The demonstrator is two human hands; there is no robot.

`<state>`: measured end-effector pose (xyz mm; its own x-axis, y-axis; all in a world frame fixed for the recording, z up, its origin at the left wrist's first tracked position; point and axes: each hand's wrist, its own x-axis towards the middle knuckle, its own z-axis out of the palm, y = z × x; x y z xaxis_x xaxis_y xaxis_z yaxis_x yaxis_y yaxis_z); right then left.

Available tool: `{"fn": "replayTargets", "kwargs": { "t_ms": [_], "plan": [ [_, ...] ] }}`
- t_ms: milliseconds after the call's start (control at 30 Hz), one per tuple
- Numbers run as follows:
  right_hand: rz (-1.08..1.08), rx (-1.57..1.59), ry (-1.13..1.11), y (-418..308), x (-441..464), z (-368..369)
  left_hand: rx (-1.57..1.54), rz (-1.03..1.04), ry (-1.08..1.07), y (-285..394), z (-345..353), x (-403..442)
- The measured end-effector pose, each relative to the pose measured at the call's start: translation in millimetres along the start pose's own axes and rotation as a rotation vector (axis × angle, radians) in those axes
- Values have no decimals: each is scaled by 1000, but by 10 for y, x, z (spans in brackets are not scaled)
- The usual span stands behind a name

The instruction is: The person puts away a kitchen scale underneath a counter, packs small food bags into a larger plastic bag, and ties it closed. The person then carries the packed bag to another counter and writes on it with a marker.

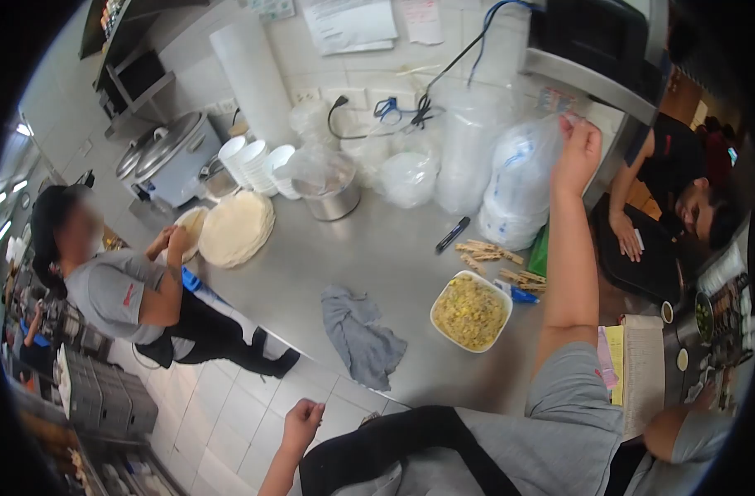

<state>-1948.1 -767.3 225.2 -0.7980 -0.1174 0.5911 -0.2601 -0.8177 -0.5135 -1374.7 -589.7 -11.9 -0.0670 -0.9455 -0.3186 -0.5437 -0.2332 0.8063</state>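
Note:
My right hand (578, 153) is raised at the upper right, its fingers pinched on the top of a clear plastic bag (518, 169) that holds stacked round lids. Near the counter's front edge my left hand (304, 420) hangs with its fingers curled; nothing shows in it. Between my arms a white square bowl (434, 319) of yellow, chunky food sits on the steel counter (303, 248). Wooden clothespins (489, 251) and a black marker (453, 235) lie behind the bowl. To its left is a crumpled grey cloth (361, 335).
Flat dough rounds (237, 227), stacked cups (262, 165), a metal pot (328, 194) and a cooker (175, 157) stand along the left and back. A co-worker (129, 285) stands at left; another person (675, 174) leans in at right. A notebook (642, 364) lies beside my right arm.

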Motion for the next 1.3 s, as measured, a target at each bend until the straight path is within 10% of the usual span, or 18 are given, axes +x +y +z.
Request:
{"fn": "replayTargets", "kwargs": {
  "t_ms": [167,267,367,633,733,933,1100,1167,1300],
  "plan": [
    [-668,-422,-371,27,-468,223,-126,1,-154,161,66,168],
    [-405,-364,-341,-54,-570,286,-252,27,-301,359,62,310],
    [-865,-176,-693,-443,-845,528,-410,111,-420,666,41,456],
    [-1054,-314,-1069,-606,-1614,615,-998,175,-895,1603,334,1005],
    [-881,270,-1650,-1290,-2523,556,-1246,150,-951,2025,293,862],
    [128,277,-2400,-1339,-3018,541,-1024,424,-566,1708,-188,588],
    [603,282,-2415,-1323,-3307,1062,-408,683,191,891,-682,-50],
    [1871,433,-1910,-1423,-3752,1203,-198,702,361,288,-785,-196],
    [2297,247,-1752,-1931,-4918,1550,-459,659,367,-319,-1178,-1034]
  ]
}}
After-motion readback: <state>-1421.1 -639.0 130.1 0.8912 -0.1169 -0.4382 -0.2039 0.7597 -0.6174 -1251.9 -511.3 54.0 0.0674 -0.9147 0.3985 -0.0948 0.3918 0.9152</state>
